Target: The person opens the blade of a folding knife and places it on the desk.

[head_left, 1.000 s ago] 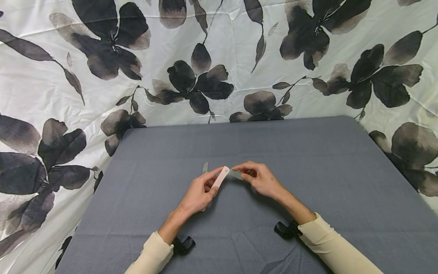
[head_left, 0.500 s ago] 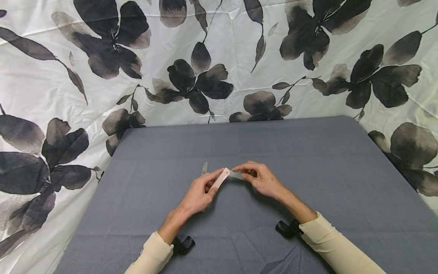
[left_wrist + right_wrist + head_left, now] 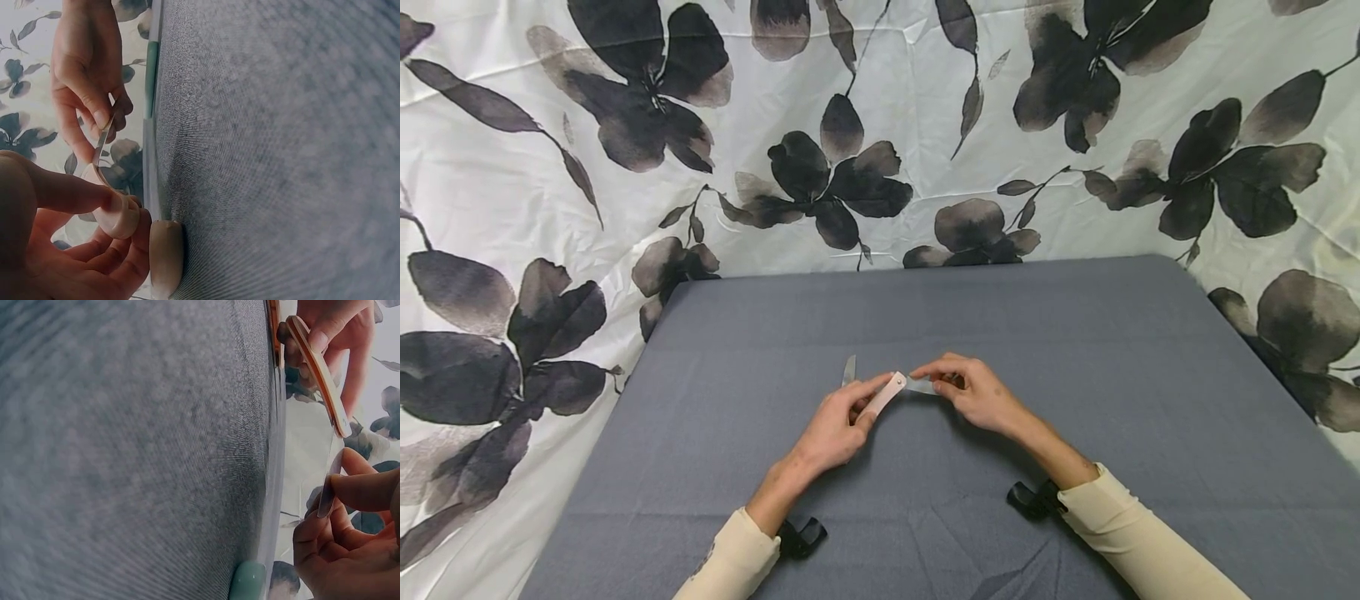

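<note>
In the head view, the two hands meet over the grey table. The left hand is part-closed, pinching the pale pink handle of a knife. The right hand is bent in, its thumb and forefinger at the blade, which stands out of the handle at an angle, past a small rivet. Another blade-like piece shows just beyond the left hand, which hides the rest of it. Both sleeves are cream, with a black device at each wrist. A floral cloth hangs behind.

In the left wrist view, the left thumb presses on the handle and the fingers curl at its other side; the right hand pinches the blade. The knife is raised clear of the table, where a beige thing lies near the left fingers and a green strip shows near the right hand.

In the right wrist view, the right thumb and forefinger nip the blade, the other fingers curled below. The left hand grips the handle's far end. An orange strip shows beside the left hand, and a rounded green thing sits on the table near the right.
</note>
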Demonstrator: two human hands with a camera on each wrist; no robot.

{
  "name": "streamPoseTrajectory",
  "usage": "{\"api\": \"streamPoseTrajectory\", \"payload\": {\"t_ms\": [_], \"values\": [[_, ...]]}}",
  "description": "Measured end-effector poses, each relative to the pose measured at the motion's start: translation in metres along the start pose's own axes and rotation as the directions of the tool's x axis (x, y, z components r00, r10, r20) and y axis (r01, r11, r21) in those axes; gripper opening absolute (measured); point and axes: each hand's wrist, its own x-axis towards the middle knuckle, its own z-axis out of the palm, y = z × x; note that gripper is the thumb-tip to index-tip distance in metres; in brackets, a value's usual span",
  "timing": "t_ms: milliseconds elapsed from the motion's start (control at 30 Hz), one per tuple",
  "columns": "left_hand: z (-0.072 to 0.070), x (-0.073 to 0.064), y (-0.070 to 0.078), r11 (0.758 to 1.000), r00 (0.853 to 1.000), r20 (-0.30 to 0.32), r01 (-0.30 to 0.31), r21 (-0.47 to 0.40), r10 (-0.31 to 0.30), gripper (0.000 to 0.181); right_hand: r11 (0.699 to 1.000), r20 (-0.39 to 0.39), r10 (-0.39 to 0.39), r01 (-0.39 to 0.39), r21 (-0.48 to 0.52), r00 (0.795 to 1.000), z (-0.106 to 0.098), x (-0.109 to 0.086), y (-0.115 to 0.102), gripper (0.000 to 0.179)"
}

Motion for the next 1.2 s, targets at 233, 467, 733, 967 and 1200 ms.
{"api": "streamPoseTrajectory", "payload": {"t_ms": [233, 467, 733, 967, 1200], "values": [[0.0001, -0.0025, 0.0001, 1.0, 1.0, 0.006, 0.002, 0.023, -0.002, 0.061, 1.0, 0.004, -0.016, 0.016, -0.025, 1.0, 0.0004, -0.0014, 0.0002, 0.032], [-0.0003, -0.004, 0.001, 0.998, 1.0, 0.002, -0.004, 0.064, 0.004, 0.06, 0.999, 0.006, -0.022, 0.022, -0.039, 1.0, 0.0009, -0.0012, -0.0002, 0.032], [0.0, -0.0043, 0.0018, 0.994, 1.0, 0.0, -0.009, 0.109, 0.009, 0.059, 0.996, -0.005, -0.063, 0.062, -0.069, 0.998, 0.0014, -0.0006, 0.0005, 0.034], [-0.0018, -0.0048, 0.0018, 0.991, 0.999, 0.036, -0.035, 0.129, 0.031, 0.059, 0.996, 0.012, -0.062, 0.063, -0.057, 0.998, 0.0003, -0.0024, -0.0004, 0.031], [-0.0023, -0.0054, 0.0017, 0.988, 0.997, 0.077, -0.042, 0.15, 0.031, 0.06, 0.994, 0.015, -0.065, 0.066, -0.082, 0.998, 0.0009, -0.0043, 0.0004, 0.032]]}}
